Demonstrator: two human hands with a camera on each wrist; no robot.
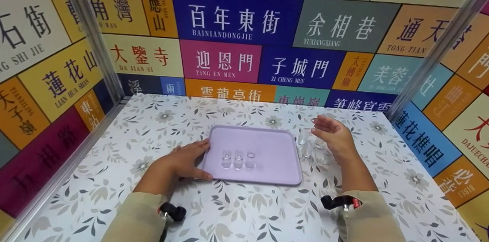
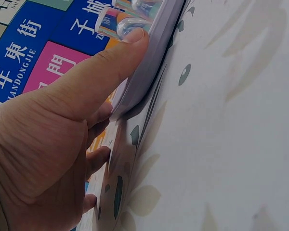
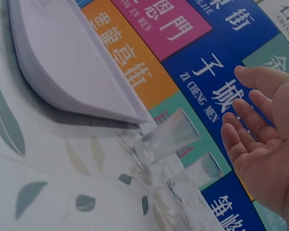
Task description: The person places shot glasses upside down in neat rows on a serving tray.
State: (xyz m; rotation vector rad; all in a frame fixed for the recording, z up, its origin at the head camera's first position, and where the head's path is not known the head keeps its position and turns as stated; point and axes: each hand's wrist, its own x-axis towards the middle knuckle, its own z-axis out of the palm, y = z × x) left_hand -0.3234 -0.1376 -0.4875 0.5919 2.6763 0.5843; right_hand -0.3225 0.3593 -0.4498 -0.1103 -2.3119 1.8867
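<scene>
Tbl. (image 1: 248,211) free in frt. of tray (image 1: 277,141); glasses (image 3: 169,135) block R edge.

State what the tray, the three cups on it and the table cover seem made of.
Tray: probably plastic, smooth and low in gloss, judging by its even lilac colour and rounded corners.
Cups: clear and shiny, glass or hard plastic; lilac shows through, with bright highlights.
Table cover: cloth or coated sheet, can't tell which; it looks dull, with a flat leaf print.
</scene>
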